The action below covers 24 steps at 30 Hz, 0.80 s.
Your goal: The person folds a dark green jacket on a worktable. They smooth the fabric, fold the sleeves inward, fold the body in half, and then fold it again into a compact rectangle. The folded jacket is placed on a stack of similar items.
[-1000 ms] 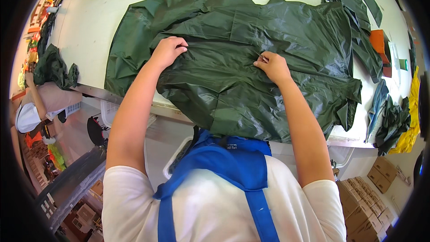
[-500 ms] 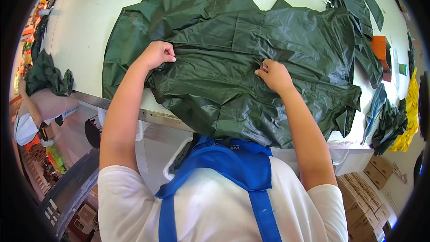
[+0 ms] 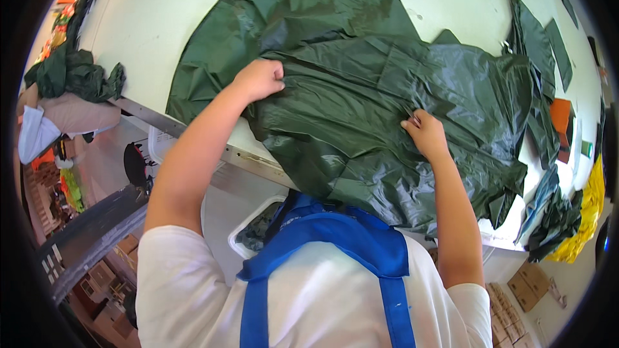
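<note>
In the head view, a large dark green, glossy, thin sheet-like garment or cloth [image 3: 361, 109] lies wrinkled across the pale white flat surface [image 3: 155, 32], its lower part hanging over the near edge in front of the wearer's bright blue bib apron [image 3: 329, 232]. The left hand [image 3: 259, 79] is on the left part of the green cloth, thumb and fingers pressed together and pinching a fold, from which creases run toward the right. The right hand [image 3: 425, 134] is well apart from it, farther right and nearer the body, its fingers curled closed around a slim, metallic-looking tool [image 3: 409, 111] whose tip lies against the cloth; the tool is mostly hidden, and whether these fingers also grip fabric I cannot tell. Beyond the cloth, at the upper right, lie flat dark green fabric pieces [image 3: 534, 29]. Near the right end of the surface stands an orange box [image 3: 559, 116], with a strip of faded blue fabric [image 3: 540, 203], a crumpled dark green bundle [image 3: 554, 227] and bright yellow fabric [image 3: 585, 212] draped at the edge. At the far left, another crumpled dark green cloth [image 3: 80, 76] lies beside a partly visible person [image 3: 84, 113]. Below the near edge sits a white-rimmed plastic bin [image 3: 236, 240] holding dark material.
</note>
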{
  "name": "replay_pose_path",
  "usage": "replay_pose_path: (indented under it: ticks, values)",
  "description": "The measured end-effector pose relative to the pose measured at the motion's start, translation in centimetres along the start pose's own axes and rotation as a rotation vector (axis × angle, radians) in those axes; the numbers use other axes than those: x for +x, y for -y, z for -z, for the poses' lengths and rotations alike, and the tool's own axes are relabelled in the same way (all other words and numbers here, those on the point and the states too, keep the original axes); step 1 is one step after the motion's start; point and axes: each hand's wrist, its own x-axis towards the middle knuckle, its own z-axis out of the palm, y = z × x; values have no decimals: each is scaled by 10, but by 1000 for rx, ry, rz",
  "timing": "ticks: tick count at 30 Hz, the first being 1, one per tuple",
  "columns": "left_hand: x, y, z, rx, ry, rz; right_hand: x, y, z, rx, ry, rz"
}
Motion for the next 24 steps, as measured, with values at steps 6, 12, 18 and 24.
replay_pose_path:
  ticks: [6, 12, 18, 24]
  values:
    - [-125, 47, 29, 267, -342, 167, -5, -10, 9, -164, -153, 44]
    - [-182, -1, 72, -216, 182, -239, -19, 100, 2, -39, -446, 376]
    - [-152, 6, 80, -944, 598, -56, -12, 214, -86, -76, 19, 840]
    - [-52, 35, 22, -1538, 196, 419, -32, 232, -64, 14, -60, 1102]
